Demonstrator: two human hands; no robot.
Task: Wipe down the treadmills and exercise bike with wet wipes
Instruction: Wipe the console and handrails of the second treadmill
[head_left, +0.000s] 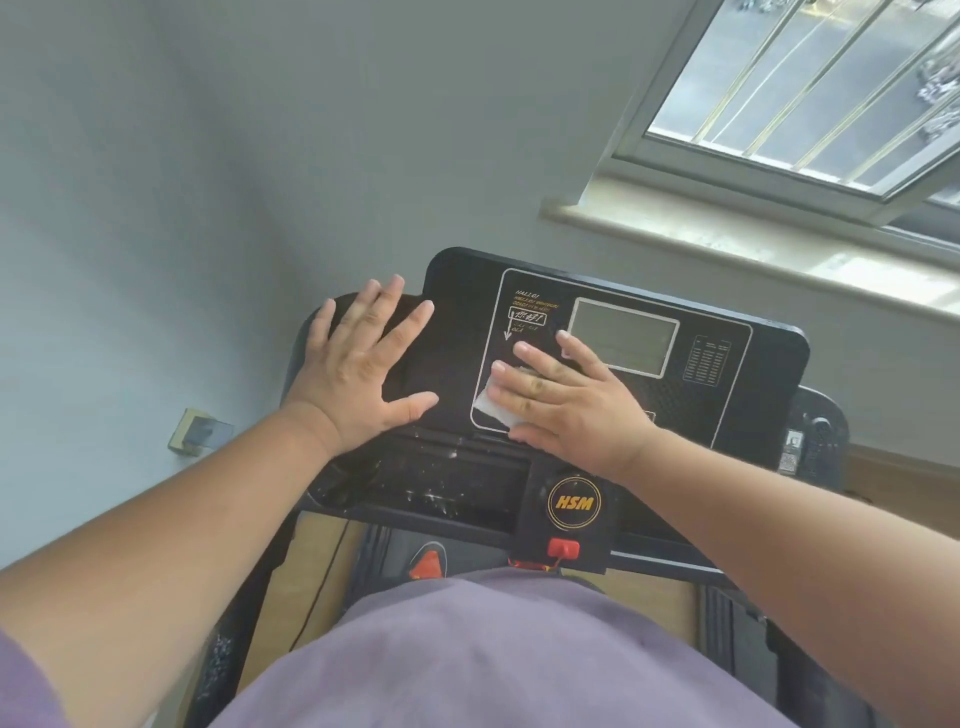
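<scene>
A person in a purple shirt (498, 654) stands at a black treadmill (613, 551), both bare arms stretched forward over its console (737, 395). The right hand (566, 400) lies flat on the left part of the console panel, its fingers (535, 358) straight and spread, pressing a white wet wipe (491, 408) against the surface; the wipe is crumpled and peeks out from under the fingers and palm on the hand's left edge, just inside the white outline printed on the panel. The fingertips reach up to the lower left corner of the grey display screen (623, 338). The left hand (363, 364) rests palm down on the black side section to the left of the panel, fingers straight and fanned out, thumb pointing toward the right hand, holding nothing. The two hands are near each other but apart. Below the console, a round yellow HSM badge (574, 502) sits above a red safety clip (563, 547), and whitish smudges mark the black ledge (436, 493) to the left of the badge. A window (810, 88) with bars and a pale sill (727, 244) fill the upper right, and the grey wall (260, 156) carries a small socket (197, 432) low on the left.
</scene>
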